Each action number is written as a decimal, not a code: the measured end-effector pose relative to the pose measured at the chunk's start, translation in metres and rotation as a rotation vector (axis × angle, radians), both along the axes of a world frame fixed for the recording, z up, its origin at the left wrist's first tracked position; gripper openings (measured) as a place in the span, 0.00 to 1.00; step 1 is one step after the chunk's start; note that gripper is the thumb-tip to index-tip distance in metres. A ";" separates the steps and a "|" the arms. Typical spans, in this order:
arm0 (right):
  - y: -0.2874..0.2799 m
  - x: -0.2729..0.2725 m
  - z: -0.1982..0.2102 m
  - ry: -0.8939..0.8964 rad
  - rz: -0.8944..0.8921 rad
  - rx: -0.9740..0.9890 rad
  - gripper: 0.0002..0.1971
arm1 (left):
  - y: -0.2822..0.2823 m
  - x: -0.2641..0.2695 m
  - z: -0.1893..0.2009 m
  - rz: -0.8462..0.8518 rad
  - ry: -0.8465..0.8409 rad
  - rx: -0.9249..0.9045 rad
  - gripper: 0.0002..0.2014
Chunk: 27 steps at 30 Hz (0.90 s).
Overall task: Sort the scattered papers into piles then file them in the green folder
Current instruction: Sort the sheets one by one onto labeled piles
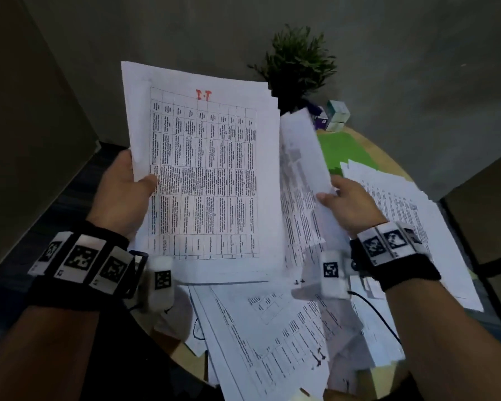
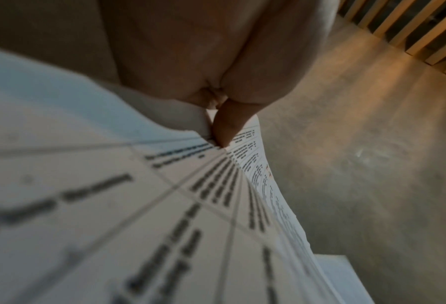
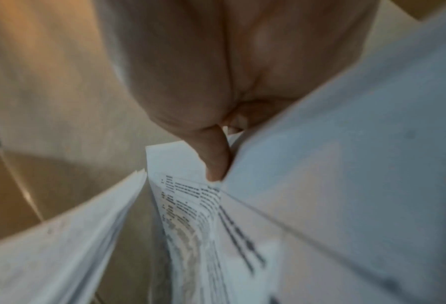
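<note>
My left hand point(image 1: 133, 183) grips a stack of printed sheets point(image 1: 206, 169) by its left edge, thumb on top; the top page has a table and a red "I.T" mark. In the left wrist view the thumb point(image 2: 225, 127) presses on that stack point(image 2: 112, 205). My right hand point(image 1: 339, 195) pinches a separate bent sheet point(image 1: 301, 157) beside the stack, held up above the table. The right wrist view shows the thumb point(image 3: 214, 156) on this sheet point(image 3: 333, 164). The green folder point(image 1: 342, 151) lies flat at the far side, partly under papers.
Loose printed papers point(image 1: 272, 337) cover the round wooden table point(image 1: 388, 166) in front, and another spread of papers point(image 1: 411, 215) lies to the right. A potted plant point(image 1: 298, 62) and small boxes point(image 1: 336, 114) stand at the far edge.
</note>
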State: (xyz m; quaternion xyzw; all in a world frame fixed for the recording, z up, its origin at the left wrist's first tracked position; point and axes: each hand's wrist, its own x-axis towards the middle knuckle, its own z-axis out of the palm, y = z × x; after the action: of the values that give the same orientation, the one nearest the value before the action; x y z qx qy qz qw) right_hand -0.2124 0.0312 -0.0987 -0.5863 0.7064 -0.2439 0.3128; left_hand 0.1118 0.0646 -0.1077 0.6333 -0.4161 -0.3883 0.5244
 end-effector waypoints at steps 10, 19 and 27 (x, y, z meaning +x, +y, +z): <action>0.022 -0.005 0.020 -0.821 0.009 -0.083 0.16 | -0.011 -0.054 -0.004 -0.108 0.147 0.028 0.17; 0.017 -0.003 0.007 -0.406 0.025 -0.044 0.32 | -0.018 -0.077 -0.016 -0.132 0.091 0.016 0.19; 0.010 -0.009 -0.006 -0.322 0.004 -0.074 0.14 | -0.018 -0.078 -0.014 -0.140 0.131 -0.046 0.17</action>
State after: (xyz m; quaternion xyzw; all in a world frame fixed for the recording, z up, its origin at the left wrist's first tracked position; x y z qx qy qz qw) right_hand -0.2216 0.0414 -0.1045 -0.5522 0.6363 -0.3601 0.4006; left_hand 0.0335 0.0468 -0.1217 0.5640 -0.4328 -0.4547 0.5364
